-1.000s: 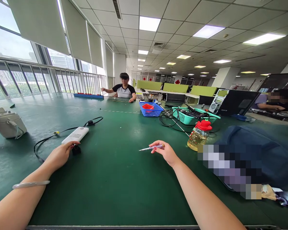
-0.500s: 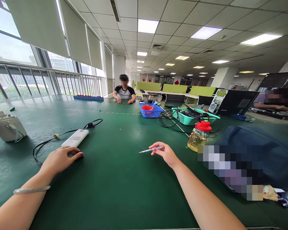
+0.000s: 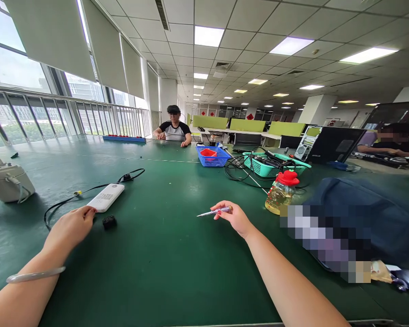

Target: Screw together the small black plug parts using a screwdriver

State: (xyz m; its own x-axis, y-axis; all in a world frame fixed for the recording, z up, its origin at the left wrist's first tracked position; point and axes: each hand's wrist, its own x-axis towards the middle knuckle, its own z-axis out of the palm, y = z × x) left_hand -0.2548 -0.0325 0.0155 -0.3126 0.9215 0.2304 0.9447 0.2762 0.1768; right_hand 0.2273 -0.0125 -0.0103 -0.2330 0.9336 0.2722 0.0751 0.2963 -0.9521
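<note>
My left hand (image 3: 70, 227) is closed, its thumb and fingers pinched at the near end of a white power bank (image 3: 106, 198) lying on the green table. A black cord (image 3: 83, 190) with a yellow tag runs beside the power bank. Just to the right of this hand rests a small black object (image 3: 109, 222), too dark to name. Over the middle of the table my right hand (image 3: 234, 217) grips a slim screwdriver (image 3: 222, 210) by its clear purplish handle. The thin metal tip points left, touching nothing I can make out.
A bottle (image 3: 280, 193) with a red lid and a dark blue bag (image 3: 368, 218) stand at right. Farther back are a blue basket (image 3: 213, 160), a green basket (image 3: 264, 170) and tangled cables. A beige case (image 3: 10, 184) sits left. A person (image 3: 173, 131) sits opposite.
My left hand has left the small black object, now in plain view on the table, and moved left to the power bank's near end. My right hand still holds the screwdriver.
</note>
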